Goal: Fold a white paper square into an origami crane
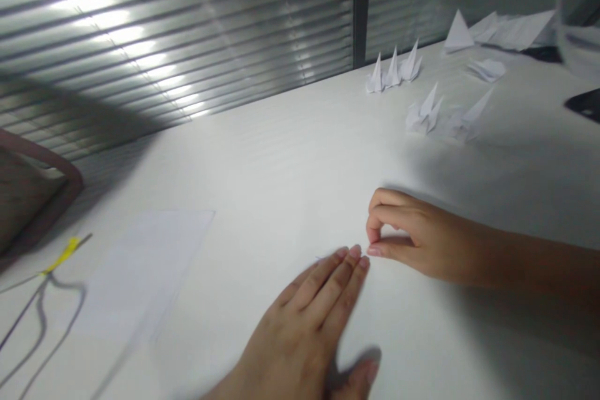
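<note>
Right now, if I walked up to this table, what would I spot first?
You'd probably spot the pointy white origami figures standing near the window blinds at the far side of the white table. Closer to you, the right hand pinches its fingertips together, and the left hand lies flat beside it.

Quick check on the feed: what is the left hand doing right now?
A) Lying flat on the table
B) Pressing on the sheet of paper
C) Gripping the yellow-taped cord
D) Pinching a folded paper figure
A: the left hand lies flat, palm down, on the white table, its fingertips close to the pinched right hand.
</note>
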Motion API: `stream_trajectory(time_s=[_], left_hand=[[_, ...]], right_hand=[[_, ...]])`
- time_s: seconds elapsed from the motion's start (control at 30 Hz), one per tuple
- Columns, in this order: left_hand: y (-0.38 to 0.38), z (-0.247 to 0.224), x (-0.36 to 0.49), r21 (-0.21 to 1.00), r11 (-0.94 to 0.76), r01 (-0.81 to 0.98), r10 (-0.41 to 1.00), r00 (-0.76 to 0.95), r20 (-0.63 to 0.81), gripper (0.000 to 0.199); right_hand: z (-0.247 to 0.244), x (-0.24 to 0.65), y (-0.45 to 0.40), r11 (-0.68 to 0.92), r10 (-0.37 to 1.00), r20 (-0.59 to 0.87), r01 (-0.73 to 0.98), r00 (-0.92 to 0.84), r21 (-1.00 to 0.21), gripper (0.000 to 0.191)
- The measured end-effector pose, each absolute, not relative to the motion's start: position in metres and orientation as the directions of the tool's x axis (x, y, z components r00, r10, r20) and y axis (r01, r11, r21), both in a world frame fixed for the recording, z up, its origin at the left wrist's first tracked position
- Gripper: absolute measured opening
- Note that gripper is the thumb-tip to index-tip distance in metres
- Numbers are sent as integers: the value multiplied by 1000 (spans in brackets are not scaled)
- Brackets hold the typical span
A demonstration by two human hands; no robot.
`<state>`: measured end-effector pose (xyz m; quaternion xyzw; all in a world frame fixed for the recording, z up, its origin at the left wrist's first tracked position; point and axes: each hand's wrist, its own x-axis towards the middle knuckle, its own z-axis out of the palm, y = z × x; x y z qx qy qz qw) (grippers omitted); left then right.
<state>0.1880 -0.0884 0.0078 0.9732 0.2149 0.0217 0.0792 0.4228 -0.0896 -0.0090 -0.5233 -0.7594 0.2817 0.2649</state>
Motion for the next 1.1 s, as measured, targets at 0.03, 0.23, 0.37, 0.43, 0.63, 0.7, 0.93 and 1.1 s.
stream_trajectory(time_s=[0.03, 0.23, 0.37, 0.43, 0.63, 0.7, 0.93, 1.1], left_hand=[[-89, 8, 188, 155, -898, 412, 418, 908, 7, 72], [-86, 9, 188, 107, -912, 397, 401, 916, 19, 73], [-84, 9, 189, 73, -931, 358, 360, 933, 20, 74], [-84, 9, 190, 49, -931, 361, 362, 932, 19, 75], [-80, 0, 185, 41, -956, 290, 291, 956, 33, 76], [-77, -4, 184, 24, -955, 294, 295, 952, 77, 76], [-80, 1, 185, 25, -946, 322, 323, 945, 46, 75], [-79, 1, 187, 57, -945, 321, 324, 945, 52, 76]], right_hand=[[-9, 423, -90, 295, 944, 108, 647, -312, -703, 9], [-12, 422, -91, 284, 950, 115, 654, -289, -702, 10], [-13, 420, -93, 303, 947, 139, 667, -289, -681, 10], [-13, 419, -93, 310, 947, 151, 678, -285, -667, 11], [-12, 417, -95, 323, 944, 168, 700, -283, -637, 16], [-12, 416, -96, 328, 943, 175, 708, -282, -625, 16], [-14, 416, -96, 324, 946, 184, 717, -268, -617, 20], [-14, 419, -94, 284, 957, 159, 672, -242, -684, 18]])
